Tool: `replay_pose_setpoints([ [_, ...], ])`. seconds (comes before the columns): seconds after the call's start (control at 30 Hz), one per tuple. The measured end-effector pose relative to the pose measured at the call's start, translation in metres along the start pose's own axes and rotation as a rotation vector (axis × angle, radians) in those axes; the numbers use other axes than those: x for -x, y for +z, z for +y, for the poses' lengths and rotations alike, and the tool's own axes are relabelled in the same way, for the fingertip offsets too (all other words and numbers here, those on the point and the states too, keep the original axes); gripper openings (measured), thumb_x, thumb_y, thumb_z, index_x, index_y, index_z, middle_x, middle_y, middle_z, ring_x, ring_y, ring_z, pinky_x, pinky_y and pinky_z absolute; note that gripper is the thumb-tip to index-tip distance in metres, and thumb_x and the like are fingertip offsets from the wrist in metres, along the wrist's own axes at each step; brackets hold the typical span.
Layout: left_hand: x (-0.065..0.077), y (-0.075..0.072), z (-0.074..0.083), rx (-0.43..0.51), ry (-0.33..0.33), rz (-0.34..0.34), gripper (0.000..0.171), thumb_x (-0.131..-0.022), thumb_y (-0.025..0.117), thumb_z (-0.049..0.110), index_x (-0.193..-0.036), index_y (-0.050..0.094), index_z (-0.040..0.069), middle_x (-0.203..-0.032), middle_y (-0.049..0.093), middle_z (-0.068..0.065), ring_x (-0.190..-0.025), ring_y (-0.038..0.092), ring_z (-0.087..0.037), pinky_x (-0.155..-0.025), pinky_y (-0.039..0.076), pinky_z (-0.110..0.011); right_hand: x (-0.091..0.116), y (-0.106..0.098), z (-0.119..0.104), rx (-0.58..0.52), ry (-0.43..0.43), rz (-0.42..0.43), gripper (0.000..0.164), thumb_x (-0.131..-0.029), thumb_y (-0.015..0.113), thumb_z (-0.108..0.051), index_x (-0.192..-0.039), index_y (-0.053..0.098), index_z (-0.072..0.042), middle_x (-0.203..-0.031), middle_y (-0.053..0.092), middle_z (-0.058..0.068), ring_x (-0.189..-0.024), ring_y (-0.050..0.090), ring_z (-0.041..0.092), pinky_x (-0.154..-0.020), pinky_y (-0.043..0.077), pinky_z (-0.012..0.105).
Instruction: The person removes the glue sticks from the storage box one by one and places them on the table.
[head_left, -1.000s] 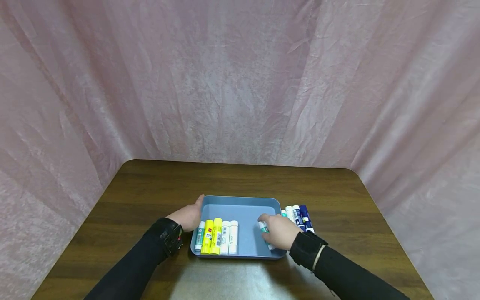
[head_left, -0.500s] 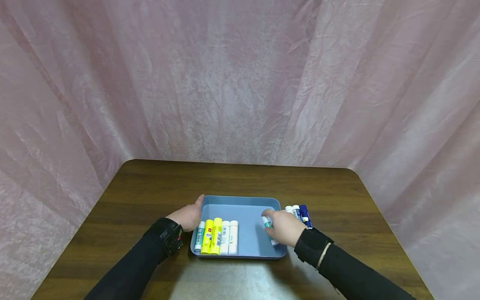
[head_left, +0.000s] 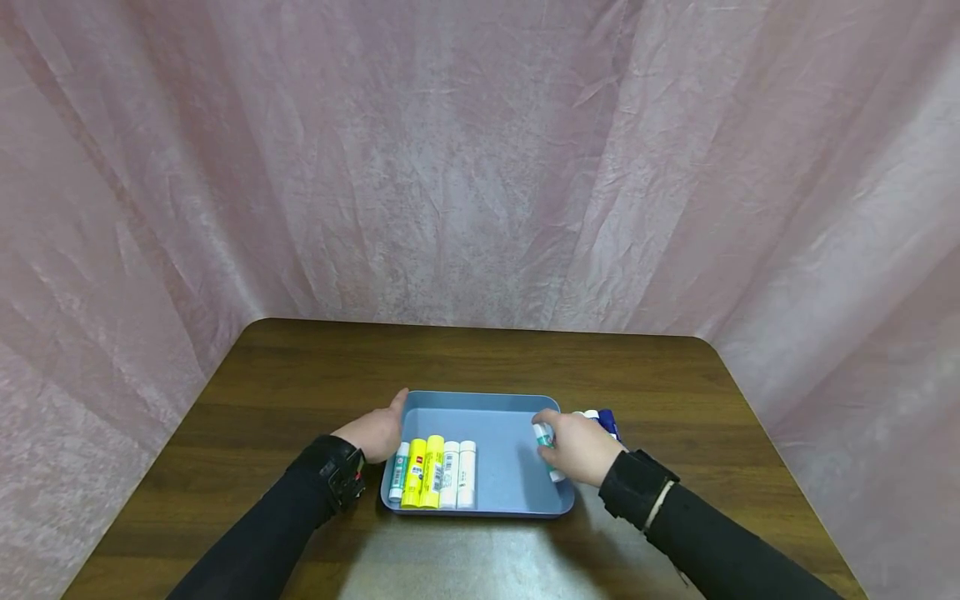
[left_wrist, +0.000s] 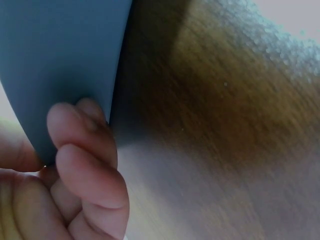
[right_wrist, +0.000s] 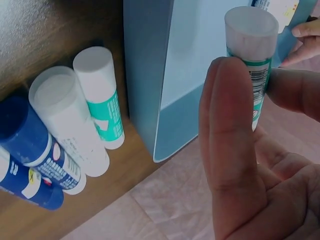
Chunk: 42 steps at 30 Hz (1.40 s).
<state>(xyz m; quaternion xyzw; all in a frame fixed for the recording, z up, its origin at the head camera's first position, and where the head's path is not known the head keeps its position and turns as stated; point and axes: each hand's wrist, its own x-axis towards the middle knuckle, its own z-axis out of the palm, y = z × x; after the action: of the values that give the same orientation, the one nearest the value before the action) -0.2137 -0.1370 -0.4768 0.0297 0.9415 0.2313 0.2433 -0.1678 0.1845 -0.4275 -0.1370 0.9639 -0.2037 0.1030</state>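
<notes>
- Fingers of the right hand pinch a green-and-white tube against the thumb; it hangs slantwise over the tray's right end. Being smooth and round, it could roll out if the pinch loosened unevenly.
- Whether its lower end clears the blue tray floor I cannot tell; brought sideways too low, it might catch the right rim.
- Left fingers and thumb grip the tray's left end, so a tug by that left hand could shift the tray under the tube.
- Such a jolt might also roll the five tubes lined up inside, near the left wall.
- Outside the right wall, four tubes lie side by side on the table; a low knuckle or cuff could scatter them.
</notes>
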Motion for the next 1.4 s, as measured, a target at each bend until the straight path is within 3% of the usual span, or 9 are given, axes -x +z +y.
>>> replay_pose_setpoints([
  [0.1, 0.001, 0.000, 0.000, -0.003, 0.001, 0.001, 0.073, -0.106, 0.045, 0.013, -0.164, 0.002, 0.010, -0.116, 0.069, -0.013, -0.056, 0.053, -0.019, -0.056, 0.040, -0.032, 0.000, -0.003, 0.002, 0.003, 0.001, 0.013, 0.039, -0.089, 0.077, -0.015, -0.126, 0.067, -0.009, -0.080, 0.068, 0.003, -0.062, 0.059, 0.011, -0.055, 0.051, 0.026],
  [0.3, 0.000, -0.001, 0.001, 0.010, -0.015, -0.004, 0.075, -0.105, 0.048, 0.014, -0.164, 0.002, 0.011, -0.138, 0.061, -0.019, -0.068, 0.061, -0.020, -0.058, 0.042, -0.033, -0.001, -0.009, 0.010, 0.011, -0.021, 0.046, 0.038, -0.089, 0.075, -0.013, -0.126, 0.067, -0.007, -0.079, 0.067, 0.002, -0.062, 0.058, 0.010, -0.054, 0.048, 0.024],
  [0.53, -0.001, 0.000, 0.001, -0.005, -0.021, -0.007, 0.074, -0.105, 0.047, 0.012, -0.164, 0.001, 0.011, -0.120, 0.068, -0.014, -0.057, 0.054, -0.021, -0.056, 0.040, -0.031, 0.002, -0.019, 0.019, -0.005, -0.033, 0.043, 0.040, -0.090, 0.071, -0.010, -0.129, 0.064, -0.005, -0.072, 0.062, -0.001, -0.057, 0.052, 0.009, -0.052, 0.042, 0.025],
  [0.6, -0.001, 0.000, 0.001, -0.001, -0.020, -0.007, 0.074, -0.105, 0.047, 0.012, -0.164, 0.002, 0.011, -0.123, 0.067, -0.014, -0.057, 0.054, -0.021, -0.056, 0.040, -0.031, 0.002, -0.021, 0.023, -0.005, -0.036, 0.046, 0.040, -0.090, 0.071, -0.010, -0.130, 0.064, -0.005, -0.071, 0.061, -0.001, -0.057, 0.051, 0.010, -0.051, 0.040, 0.026],
  [0.83, 0.000, -0.001, 0.002, -0.006, -0.019, -0.012, 0.073, -0.106, 0.045, 0.013, -0.164, 0.001, 0.011, -0.103, 0.070, -0.009, -0.053, 0.049, -0.019, -0.055, 0.040, -0.030, 0.001, -0.024, 0.033, 0.005, -0.016, 0.052, 0.041, -0.090, 0.072, -0.012, -0.130, 0.064, -0.005, -0.070, 0.061, -0.002, -0.060, 0.053, 0.011, -0.053, 0.042, 0.027],
  [1.1, 0.000, -0.001, 0.004, 0.007, -0.031, -0.010, 0.077, -0.104, 0.049, 0.012, -0.164, 0.001, 0.011, -0.137, 0.062, -0.019, -0.065, 0.061, -0.021, -0.059, 0.043, -0.032, 0.001, -0.030, 0.043, -0.010, 0.022, 0.048, 0.040, -0.092, 0.070, -0.012, -0.130, 0.063, -0.004, -0.073, 0.059, 0.001, -0.060, 0.051, 0.013, -0.052, 0.040, 0.028],
  [1.4, 0.001, -0.002, 0.004, 0.004, -0.030, -0.008, 0.077, -0.104, 0.050, 0.013, -0.164, 0.002, 0.010, -0.144, 0.057, -0.020, -0.072, 0.063, -0.020, -0.062, 0.044, -0.033, 0.002, -0.035, 0.050, 0.009, 0.010, 0.054, 0.040, -0.092, 0.070, -0.012, -0.130, 0.062, -0.001, -0.070, 0.055, 0.000, -0.058, 0.047, 0.013, -0.052, 0.036, 0.028],
])
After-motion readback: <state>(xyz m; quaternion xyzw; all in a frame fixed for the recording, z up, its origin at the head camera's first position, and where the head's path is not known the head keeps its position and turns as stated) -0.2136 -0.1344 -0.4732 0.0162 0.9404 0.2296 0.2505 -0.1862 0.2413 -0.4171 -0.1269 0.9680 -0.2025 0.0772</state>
